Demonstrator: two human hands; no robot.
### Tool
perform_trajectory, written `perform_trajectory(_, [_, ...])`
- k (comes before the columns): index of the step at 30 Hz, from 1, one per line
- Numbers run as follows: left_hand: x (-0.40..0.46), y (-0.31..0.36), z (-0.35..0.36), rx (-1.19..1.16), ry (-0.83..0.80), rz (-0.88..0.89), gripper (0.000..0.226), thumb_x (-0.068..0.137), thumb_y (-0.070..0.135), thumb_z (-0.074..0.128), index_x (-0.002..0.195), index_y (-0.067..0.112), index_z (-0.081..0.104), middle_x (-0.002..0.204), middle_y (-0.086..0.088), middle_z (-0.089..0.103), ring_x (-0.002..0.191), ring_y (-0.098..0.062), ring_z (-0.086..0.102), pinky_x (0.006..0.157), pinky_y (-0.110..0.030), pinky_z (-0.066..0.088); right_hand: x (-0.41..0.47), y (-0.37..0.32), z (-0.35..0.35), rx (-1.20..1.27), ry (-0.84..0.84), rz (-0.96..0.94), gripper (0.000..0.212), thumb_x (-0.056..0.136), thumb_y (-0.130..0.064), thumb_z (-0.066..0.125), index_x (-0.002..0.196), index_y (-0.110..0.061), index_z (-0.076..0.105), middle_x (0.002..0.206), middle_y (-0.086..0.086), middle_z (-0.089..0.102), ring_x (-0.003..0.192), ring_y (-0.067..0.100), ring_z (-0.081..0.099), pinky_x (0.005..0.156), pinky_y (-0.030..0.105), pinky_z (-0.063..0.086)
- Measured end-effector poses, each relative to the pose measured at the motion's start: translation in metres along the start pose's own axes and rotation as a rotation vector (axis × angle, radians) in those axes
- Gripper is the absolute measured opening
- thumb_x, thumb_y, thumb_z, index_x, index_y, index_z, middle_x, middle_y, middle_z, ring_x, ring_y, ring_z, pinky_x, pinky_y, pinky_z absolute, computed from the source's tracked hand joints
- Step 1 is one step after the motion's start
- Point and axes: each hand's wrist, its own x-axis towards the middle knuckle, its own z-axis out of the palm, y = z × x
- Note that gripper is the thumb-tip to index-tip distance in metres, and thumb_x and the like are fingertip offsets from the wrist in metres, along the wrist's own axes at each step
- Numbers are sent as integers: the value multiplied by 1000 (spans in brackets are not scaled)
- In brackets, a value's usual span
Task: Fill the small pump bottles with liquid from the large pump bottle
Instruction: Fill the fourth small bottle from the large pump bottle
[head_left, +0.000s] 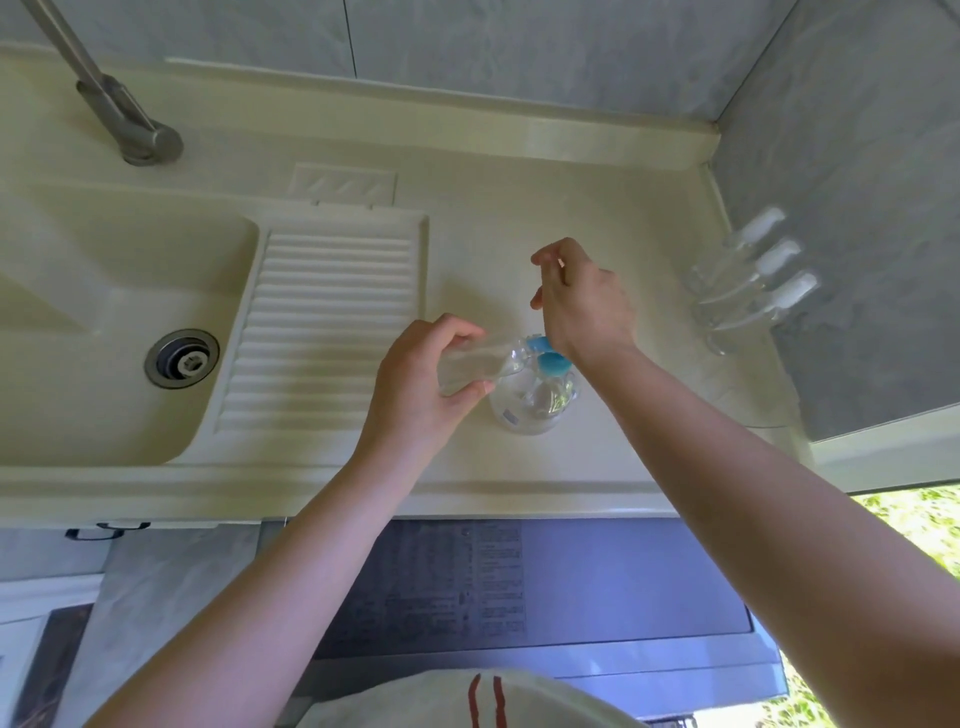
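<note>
Here, at the far left, a sink (104, 332) with its drain (182, 358) and a grey tap (119, 114) are seen, then a ribbed draining board (327, 332) set in the pale counter (519, 208). Next, a clear small bottle (467, 366) is held tilted on its side by the left hand (421, 384), fingers and thumb curled round it, its open mouth brought against the blue spout of the large pump bottle (535, 400), which stands on the counter just beside it. Above that pump the right hand (582, 301) is raised, fingers curled; something pale and thin seems to be pinched in it, though what it is cannot be told. Liquid could be spilled on the counter if the mouth is let slip off the spout, since the bottle is tilted and clear. Well apart at the far right, three capped small bottles (753, 280) are seen leaning by the grey wall (857, 208); nothing is placed between them and the hands.
</note>
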Motion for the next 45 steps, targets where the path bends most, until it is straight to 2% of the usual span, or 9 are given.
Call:
perform_trajectory(7, [1, 2, -3, 8, -7, 2, 42, 70, 13, 84, 105, 22, 64, 104, 7, 62, 99, 10, 54, 88, -4, 34, 9, -3, -5, 19, 5, 7, 33, 98, -44, 26, 116, -35, 52, 98, 0, 72, 96, 30, 61, 87, 41, 50])
perform_trajectory(14, [4, 0, -3, 36, -20, 22, 44, 68, 13, 85, 106, 22, 65, 104, 5, 62, 99, 0, 58, 93, -19, 44, -3, -3, -1, -46, 68, -37, 30, 103, -40, 27, 116, -32, 52, 99, -3, 71, 95, 29, 60, 78, 36, 46])
perform_trajectory(18, [5, 4, -7, 42, -26, 29, 44, 69, 15, 86, 107, 23, 64, 105, 7, 62, 99, 4, 57, 92, -15, 43, 4, -6, -8, 48, 31, -6, 32, 101, -43, 27, 118, -31, 52, 99, 1, 72, 97, 31, 61, 86, 40, 49])
perform_trajectory(20, [6, 5, -8, 46, -24, 29, 44, 69, 15, 86, 106, 23, 65, 104, 7, 62, 98, 1, 57, 91, -15, 42, 2, -5, -7, -6, 48, -42, 31, 101, -40, 28, 117, -31, 53, 98, 0, 72, 95, 30, 61, 85, 39, 50])
perform_trajectory(24, [6, 6, -7, 61, -33, 16, 44, 68, 14, 86, 105, 25, 65, 102, 7, 62, 99, -5, 58, 91, -23, 46, -6, -3, 1, -68, 118, -136, 28, 103, -35, 30, 115, -28, 55, 94, -2, 71, 92, 31, 62, 82, 41, 51])
perform_trajectory(29, [5, 8, -10, 58, -22, 20, 45, 67, 17, 86, 105, 27, 64, 103, 8, 62, 101, -11, 60, 94, -36, 48, 7, -3, -8, 145, 81, -81, 31, 101, -37, 29, 115, -28, 55, 96, 1, 72, 94, 30, 62, 87, 44, 51])
perform_trajectory(36, [3, 7, -9, 74, -28, 7, 45, 67, 19, 86, 103, 30, 63, 100, 7, 62, 100, -16, 60, 92, -43, 48, -3, 1, 5, -79, 138, -160, 29, 105, -35, 28, 115, -23, 52, 98, 1, 71, 97, 35, 59, 89, 44, 46])
perform_trajectory(41, [4, 8, -12, 82, -23, -1, 45, 67, 20, 87, 105, 28, 64, 101, 7, 62, 100, -15, 59, 92, -40, 48, 8, -7, -14, 131, 90, -96, 32, 102, -40, 27, 117, -25, 51, 102, 3, 72, 100, 33, 61, 93, 46, 47])
perform_trajectory(45, [4, 9, -11, 70, -33, -3, 46, 67, 18, 87, 106, 28, 65, 101, 7, 61, 100, -13, 60, 94, -37, 47, -5, 1, -5, -76, 133, -173, 28, 104, -35, 28, 117, -24, 50, 101, 2, 70, 100, 33, 58, 90, 44, 44])
